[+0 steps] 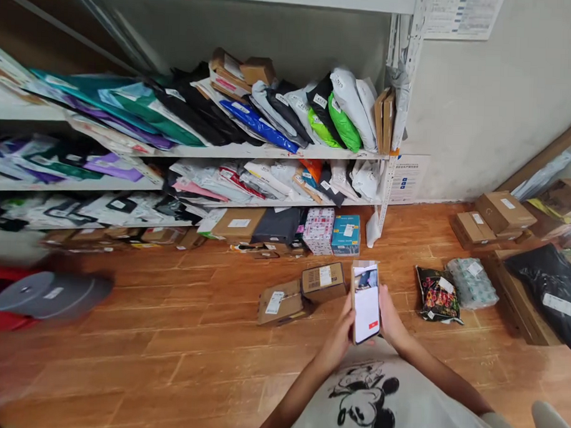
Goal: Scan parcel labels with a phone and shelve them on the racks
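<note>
Both of my hands hold a smartphone (366, 302) upright in front of my chest, its lit screen facing me. My left hand (338, 339) grips its left edge and my right hand (391, 322) grips its right edge. Just beyond the phone, two small cardboard boxes (323, 281) (280, 302) with white labels lie on the wooden floor. A flowered black pouch (436, 294) and a wrapped white bundle (472, 282) lie on the floor to the right.
A white shelf rack (269, 152) packed with parcel bags and boxes runs along the wall ahead. More cardboard boxes (503, 212) and a black bag (552, 292) sit at the right. A grey roll (48, 293) lies at the left.
</note>
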Demonstrator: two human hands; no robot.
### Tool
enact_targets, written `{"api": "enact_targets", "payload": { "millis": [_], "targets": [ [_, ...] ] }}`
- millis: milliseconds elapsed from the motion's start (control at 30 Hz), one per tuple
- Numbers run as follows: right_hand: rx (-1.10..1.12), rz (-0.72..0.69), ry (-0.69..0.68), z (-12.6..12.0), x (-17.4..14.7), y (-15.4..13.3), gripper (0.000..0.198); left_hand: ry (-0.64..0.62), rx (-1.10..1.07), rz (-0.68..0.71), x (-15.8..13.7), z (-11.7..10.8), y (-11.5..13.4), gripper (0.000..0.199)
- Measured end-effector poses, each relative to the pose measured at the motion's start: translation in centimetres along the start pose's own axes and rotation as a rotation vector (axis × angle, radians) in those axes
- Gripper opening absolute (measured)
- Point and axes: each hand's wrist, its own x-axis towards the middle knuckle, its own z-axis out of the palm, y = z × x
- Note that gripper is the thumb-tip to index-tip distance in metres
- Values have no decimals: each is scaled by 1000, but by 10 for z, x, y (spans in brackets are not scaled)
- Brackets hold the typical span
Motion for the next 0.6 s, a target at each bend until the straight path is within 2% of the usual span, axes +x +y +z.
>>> {"api": "enact_targets", "payload": {
  "millis": [100,200,267,367,467,600],
  "targets": [
    [21,-28,-52,-19,15,-10,78,-38,250,39,22,6,-3,82],
    [59,-44,-117,-27,29,-18,90,-97,555,219,35,7,7,64],
    [109,-55,-135,-28,37,-21,97,-154,672,295,41,6,20,56],
    [151,-67,-114,-28,48,-19,104,-216,698,344,50,3,40,52],
    [103,-62,-46,-30,60,-16,105,-280,683,353,64,-3,59,51],
    [84,-72,163,-41,74,-16,110,-374,531,323,95,-1,76,50]
  ]
}}
